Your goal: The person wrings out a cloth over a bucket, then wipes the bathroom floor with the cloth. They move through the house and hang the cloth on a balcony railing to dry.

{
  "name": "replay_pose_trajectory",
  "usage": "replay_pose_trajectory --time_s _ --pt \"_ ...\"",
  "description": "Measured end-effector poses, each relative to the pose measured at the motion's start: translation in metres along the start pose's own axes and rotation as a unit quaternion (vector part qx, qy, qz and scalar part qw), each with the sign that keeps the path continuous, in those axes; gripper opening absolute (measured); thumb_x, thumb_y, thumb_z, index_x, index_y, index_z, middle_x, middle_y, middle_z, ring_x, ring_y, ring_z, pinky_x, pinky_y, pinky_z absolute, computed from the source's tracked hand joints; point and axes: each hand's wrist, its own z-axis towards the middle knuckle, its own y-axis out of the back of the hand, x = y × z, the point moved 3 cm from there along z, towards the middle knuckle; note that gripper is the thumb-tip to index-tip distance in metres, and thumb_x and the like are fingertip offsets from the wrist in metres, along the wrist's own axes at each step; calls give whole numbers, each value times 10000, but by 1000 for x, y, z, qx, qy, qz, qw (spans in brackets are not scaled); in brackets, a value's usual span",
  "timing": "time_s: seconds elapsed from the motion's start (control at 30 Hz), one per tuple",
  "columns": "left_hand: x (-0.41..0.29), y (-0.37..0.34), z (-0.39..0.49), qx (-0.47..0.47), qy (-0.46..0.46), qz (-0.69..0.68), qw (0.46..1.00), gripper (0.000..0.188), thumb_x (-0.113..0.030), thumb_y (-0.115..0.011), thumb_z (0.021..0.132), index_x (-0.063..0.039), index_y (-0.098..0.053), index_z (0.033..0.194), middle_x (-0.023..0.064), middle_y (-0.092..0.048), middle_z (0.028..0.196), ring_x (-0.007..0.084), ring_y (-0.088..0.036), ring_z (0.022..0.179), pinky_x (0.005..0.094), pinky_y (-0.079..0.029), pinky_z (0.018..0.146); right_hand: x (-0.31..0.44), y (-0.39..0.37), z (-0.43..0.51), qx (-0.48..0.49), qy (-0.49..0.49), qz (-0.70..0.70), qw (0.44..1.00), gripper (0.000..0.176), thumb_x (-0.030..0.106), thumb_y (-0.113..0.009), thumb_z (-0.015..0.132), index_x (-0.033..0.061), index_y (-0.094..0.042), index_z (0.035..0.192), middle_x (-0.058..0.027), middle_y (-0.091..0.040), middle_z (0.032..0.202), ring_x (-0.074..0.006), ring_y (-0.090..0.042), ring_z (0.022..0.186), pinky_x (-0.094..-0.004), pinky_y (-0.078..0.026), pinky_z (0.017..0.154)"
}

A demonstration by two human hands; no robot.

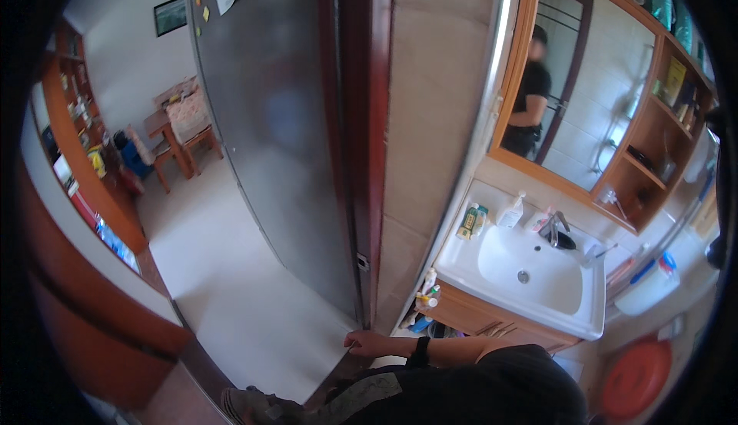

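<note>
My right hand (pixel 363 343) hangs low beside the foot of a dark red door frame (pixel 377 136), its fingers curled. Whether anything small is between the fingers cannot be made out. A dark band (pixel 421 351) circles that wrist. My left hand is out of view. Below the arm show my dark clothing and a grey-brown shoe (pixel 262 406) by the doorway's threshold. To the right of the frame, a white washbasin (pixel 524 278) sits on a wooden cabinet (pixel 461 309), with a chrome faucet (pixel 556 229) at its back.
A grey refrigerator (pixel 271 125) stands left of the frame, beside a pale floor (pixel 230 286). Further back are a wooden table and chairs (pixel 187 131). A mirror cabinet (pixel 576 79) hangs above the basin, reflecting a person. A red plastic basin (pixel 637 376) is at lower right.
</note>
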Motion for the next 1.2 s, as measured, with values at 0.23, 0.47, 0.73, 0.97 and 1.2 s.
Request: replay_pose_trajectory --time_s 0.23,0.47,0.73,0.97,1.2 --pt "-138 -3 111 215 37 -58 974 405 -278 -565 916 62 -614 1131 130 -665 1004 217 -642 866 336 -520 772 -9 29 74 -113 -76 -65 989 266 227 -656 851 65 -616 1058 -85 -657 980 -196 -635 893 -340 -519 792" --pt "-198 11 259 -80 -124 143 979 474 -227 -698 808 24 -593 1195 118 -647 1070 202 -607 964 323 -477 859 -49 38 88 -176 -254 100 946 229 245 -596 939 25 -610 998 -67 -657 834 -179 -653 771 -326 -549 635" --pt "-291 62 347 -193 -153 35 969 401 -162 -623 830 36 -589 1177 125 -647 1067 240 -631 952 348 -511 844 -62 48 363 -130 -241 17 962 330 308 -576 913 -21 -597 920 -187 -657 826 -278 -669 766 -414 -529 694" --pt "-346 132 410 -315 -167 9 934 357 -198 -620 848 26 -615 1126 111 -652 1056 232 -645 914 355 -523 782 63 65 621 -52 9 187 981 177 175 -614 904 37 -618 1014 -31 -644 841 -111 -578 683 -267 -498 646" --pt "-402 161 603 -268 -136 73 951 331 -213 -653 845 15 -638 1084 107 -670 1000 231 -659 867 368 -534 747 -37 37 674 -69 -230 -23 971 175 174 -542 867 31 -636 831 -99 -674 764 -229 -632 660 -382 -511 625"
